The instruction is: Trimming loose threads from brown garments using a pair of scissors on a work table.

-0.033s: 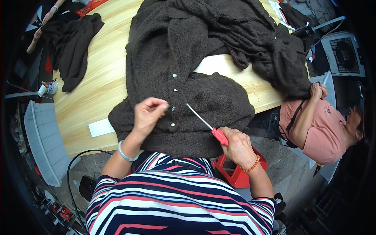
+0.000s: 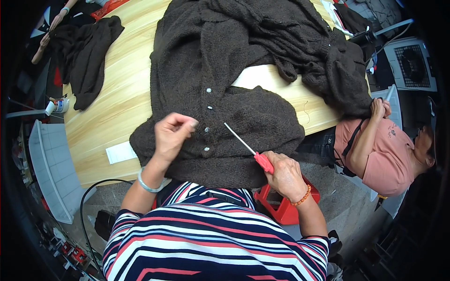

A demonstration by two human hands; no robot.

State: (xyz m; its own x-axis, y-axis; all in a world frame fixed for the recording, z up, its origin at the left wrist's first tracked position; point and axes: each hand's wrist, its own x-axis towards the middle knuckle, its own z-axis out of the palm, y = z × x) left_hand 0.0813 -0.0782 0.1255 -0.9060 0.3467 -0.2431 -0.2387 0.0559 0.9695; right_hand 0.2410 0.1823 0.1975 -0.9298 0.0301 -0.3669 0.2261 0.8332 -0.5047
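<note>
- Our right grip point(image 2: 284, 174) closed around a red-handled, metal-shafted tool point(image 2: 263, 162), presumably for control.
- Our left grip point(image 2: 170, 138) pinched; contents we couldn't tell.
- Dark-brown knitted garment point(image 2: 187, 91) lay mid-frame, perhaps spread for access.

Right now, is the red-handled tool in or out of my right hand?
In: the right hand is closed around the red-handled tool, whose metal shaft points out over the dark knit garment.
</note>
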